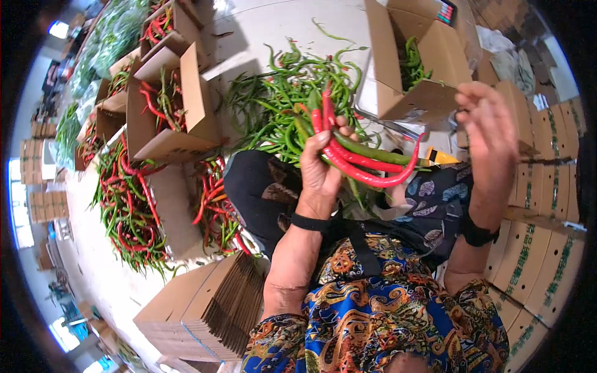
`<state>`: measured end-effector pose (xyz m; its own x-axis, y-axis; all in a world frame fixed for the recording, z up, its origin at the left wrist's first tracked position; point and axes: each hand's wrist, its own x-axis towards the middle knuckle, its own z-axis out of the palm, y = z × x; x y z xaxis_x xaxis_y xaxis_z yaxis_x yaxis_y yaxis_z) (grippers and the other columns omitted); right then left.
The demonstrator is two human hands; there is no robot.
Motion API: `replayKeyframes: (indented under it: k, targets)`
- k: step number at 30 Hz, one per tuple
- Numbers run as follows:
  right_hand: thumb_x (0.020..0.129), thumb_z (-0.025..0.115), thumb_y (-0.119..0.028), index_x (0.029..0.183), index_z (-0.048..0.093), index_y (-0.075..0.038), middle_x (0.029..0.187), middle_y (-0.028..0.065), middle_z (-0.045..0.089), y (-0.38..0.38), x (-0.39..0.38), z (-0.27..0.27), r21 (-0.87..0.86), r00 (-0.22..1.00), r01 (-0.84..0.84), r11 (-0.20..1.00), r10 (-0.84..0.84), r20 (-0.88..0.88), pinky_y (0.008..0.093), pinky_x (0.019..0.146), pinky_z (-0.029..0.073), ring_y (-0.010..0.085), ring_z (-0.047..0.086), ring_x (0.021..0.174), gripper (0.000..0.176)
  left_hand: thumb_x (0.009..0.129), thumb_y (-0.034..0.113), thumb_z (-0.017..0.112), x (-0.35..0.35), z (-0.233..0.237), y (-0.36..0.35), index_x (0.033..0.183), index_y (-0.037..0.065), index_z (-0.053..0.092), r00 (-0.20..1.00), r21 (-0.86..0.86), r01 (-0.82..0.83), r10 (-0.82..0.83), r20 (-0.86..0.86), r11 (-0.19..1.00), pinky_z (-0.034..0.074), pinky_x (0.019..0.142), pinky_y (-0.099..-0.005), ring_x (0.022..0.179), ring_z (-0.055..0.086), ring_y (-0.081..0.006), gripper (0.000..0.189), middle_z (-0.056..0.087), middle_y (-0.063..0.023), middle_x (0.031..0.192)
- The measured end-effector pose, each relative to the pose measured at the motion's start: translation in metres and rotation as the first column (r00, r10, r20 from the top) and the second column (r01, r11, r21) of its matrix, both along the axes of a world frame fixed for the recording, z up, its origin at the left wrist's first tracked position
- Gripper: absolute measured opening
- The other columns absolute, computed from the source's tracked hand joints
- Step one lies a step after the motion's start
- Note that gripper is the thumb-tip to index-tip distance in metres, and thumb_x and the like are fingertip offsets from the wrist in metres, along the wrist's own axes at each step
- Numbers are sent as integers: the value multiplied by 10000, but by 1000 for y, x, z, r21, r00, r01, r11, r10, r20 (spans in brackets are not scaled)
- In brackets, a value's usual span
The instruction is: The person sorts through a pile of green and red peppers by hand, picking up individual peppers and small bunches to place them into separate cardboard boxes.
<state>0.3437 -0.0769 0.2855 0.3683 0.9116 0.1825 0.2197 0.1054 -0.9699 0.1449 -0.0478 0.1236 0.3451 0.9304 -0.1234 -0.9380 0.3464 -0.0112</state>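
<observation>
**Long red and green chilli peppers (367, 163) bunched in the left hand**

Long red and green chilli peppers lie as a small bunch across the left hand (320, 171), held up in front of the person's chest, above the lap. Their curved tips point off towards the right hand. The left grip is pressed together around the bunch, with the thumb laid over the top of the peppers and the fingers wrapped beneath.

The right hand (491, 127) is raised just beside the pepper tips, apart from them. Its grip is loosely spread, fingers slightly curled, and nothing shows in it. Each wrist carries a black band (311, 222).

Just behind the right hand stands an open brown cardboard box (435, 56) with green peppers inside. Behind the held bunch, a loose heap of green chillies (273, 99) is spread on the pale floor (261, 28).

To the left stand several open brown cartons (186, 124) holding mixed red and green peppers. Below them a second heap of red and green chillies (130, 211) lies on the floor.

Near the person's left elbow is a stack of flattened brown cardboard (199, 311). On the right side stand rows of flat cartons with green print (541, 261).
</observation>
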Motion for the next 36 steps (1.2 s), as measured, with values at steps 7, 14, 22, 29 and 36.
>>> replayKeyframes:
  k: [7, 14, 22, 29, 36]
  targets:
    - [995, 440, -323, 1215, 548, 23, 1221, 129, 576, -33, 11, -103, -221, 654, -619, 753, 339, -677, 355, 994, 436, 215, 557, 1139, 425, 728, 78, 617, 11, 13, -2, 1236, -32, 457, 967, 135, 126, -152, 205, 983, 500, 887, -393, 889, 549, -208, 544, 539, -115, 1044]
    - [990, 414, -426, 1251, 489, 85, 1231, 203, 578, -42, 14, -100, -200, 583, -656, 728, 321, -746, 375, 1016, 419, 255, 560, 1151, 579, 731, 65, 626, 18, 8, -1, 1325, 50, 410, 961, 48, 136, -144, 234, 990, 487, 811, -353, 819, 511, -158, 632, 525, -84, 1032]
    - [969, 520, -338, 1189, 582, 19, 1059, 74, 654, -52, 20, -73, -366, 710, -670, 646, 412, -571, 236, 635, 503, 116, 623, 853, 424, 771, 68, 635, 20, 0, -2, 1343, 54, 399, 956, 40, 154, -160, 247, 987, 491, 813, -351, 847, 516, -160, 619, 523, -94, 1062]
    - [919, 589, -171, 1163, 597, 25, 933, 37, 661, -51, 11, -76, -389, 745, -649, 654, 444, -497, 215, 668, 491, 76, 600, 761, 313, 798, 124, 694, 25, -5, -4, 1314, -16, 405, 969, 107, 215, -226, 99, 971, 503, 937, -370, 977, 564, -218, 608, 546, -104, 1076]
    - [947, 536, -207, 1215, 545, 46, 1070, 101, 638, -49, 16, -82, -279, 708, -611, 741, 353, -612, 220, 669, 509, 120, 645, 830, 369, 765, 30, 622, 27, -16, -6, 1381, 67, 378, 968, 69, 234, -225, -114, 970, 528, 928, -438, 1076, 595, -274, 663, 554, -183, 1244]
